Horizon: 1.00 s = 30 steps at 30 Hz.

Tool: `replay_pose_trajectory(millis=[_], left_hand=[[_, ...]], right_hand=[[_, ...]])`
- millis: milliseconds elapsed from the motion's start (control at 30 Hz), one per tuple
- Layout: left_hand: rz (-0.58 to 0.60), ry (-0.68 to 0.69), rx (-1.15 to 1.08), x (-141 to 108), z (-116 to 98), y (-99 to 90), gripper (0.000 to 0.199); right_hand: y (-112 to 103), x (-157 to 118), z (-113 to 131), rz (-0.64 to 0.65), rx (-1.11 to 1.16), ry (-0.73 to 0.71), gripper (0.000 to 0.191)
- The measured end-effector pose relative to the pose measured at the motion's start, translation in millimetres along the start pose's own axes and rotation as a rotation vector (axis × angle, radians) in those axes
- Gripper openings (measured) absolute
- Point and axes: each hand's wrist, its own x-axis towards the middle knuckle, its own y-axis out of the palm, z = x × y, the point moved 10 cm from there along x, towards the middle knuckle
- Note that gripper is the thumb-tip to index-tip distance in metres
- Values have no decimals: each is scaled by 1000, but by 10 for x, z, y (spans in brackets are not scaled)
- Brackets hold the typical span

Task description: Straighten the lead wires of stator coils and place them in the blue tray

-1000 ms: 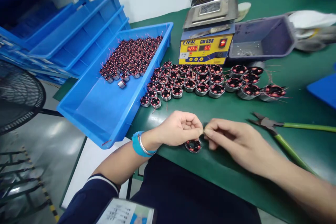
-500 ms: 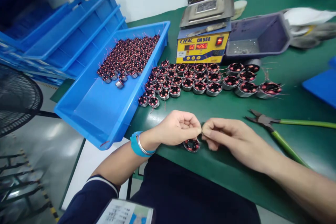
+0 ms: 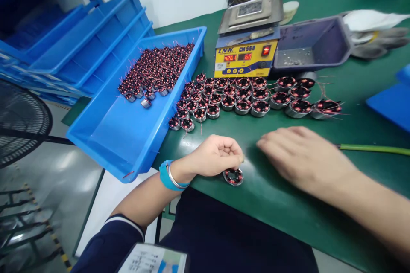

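My left hand [image 3: 221,155], with a blue band and a silver bangle at the wrist, pinches thumb and forefinger together just above a small motor stator [image 3: 233,176]. The stator has copper windings on a black core in a metal ring and lies on the green table. What the fingertips pinch is too fine to make out. To the right, my right hand [image 3: 297,158] is palm down and smeared by motion, its fingertips hidden. It covers most of a pair of cutting pliers, whose green handle [image 3: 371,148] sticks out beyond it.
Rows of stators [image 3: 242,106] stand behind my hands. At the left is a blue tray [image 3: 112,136] with many smaller wound parts. Behind the rows are a yellow soldering unit [image 3: 245,59] with red digits and a purple bin [image 3: 315,45]. Gloves [image 3: 378,45] lie at far right.
My right hand has left my left fingertips and moved right, turning palm down over the pliers. My left hand stays by the stator. The digits on the yellow unit differ.
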Motion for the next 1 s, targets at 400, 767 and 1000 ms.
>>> replay_pose_trajectory(millis=[400,767,1000], left_hand=[[-559,342,-522,-130,-165,-387,45],[-418,133,-226,-341,52,-312,64],[-509,356,-86,-393,-173,-344,35]], right_hand=[[368,-35,85,82,487,391,15],[419,-96,4,121,510,445,25],[393,-73,-49,164,692,612,26]])
